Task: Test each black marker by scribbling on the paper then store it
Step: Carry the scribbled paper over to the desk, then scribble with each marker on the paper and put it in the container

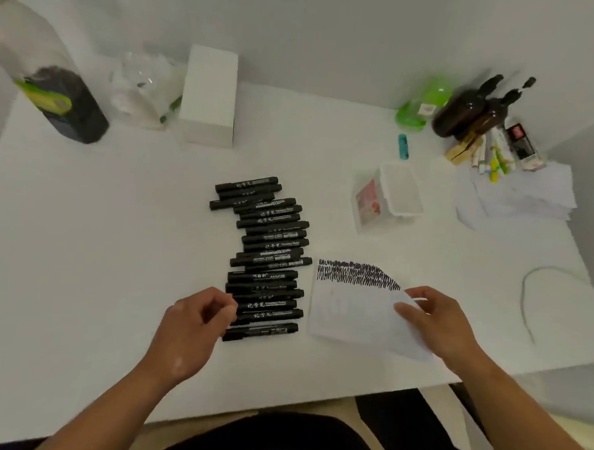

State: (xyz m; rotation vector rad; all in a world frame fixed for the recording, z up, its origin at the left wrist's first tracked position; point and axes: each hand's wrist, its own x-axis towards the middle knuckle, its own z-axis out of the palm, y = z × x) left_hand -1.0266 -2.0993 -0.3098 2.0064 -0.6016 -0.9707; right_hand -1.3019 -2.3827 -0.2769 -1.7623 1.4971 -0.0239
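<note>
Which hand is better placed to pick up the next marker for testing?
Left. The left hand is at the near end of the marker row, while the right hand holds the paper.

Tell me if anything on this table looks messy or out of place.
Mostly tidy. The row of black markers is ragged, with the far few shifted left. The right hand lifts a corner of the scribbled paper. Nothing looks spilled or broken.

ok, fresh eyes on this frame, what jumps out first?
The long row of black markers laid side by side mid-table. Just right of it, the paper with dense black scribbles along its top edge; the right hand holds its corner, and the left hand reaches the nearest markers.
</note>
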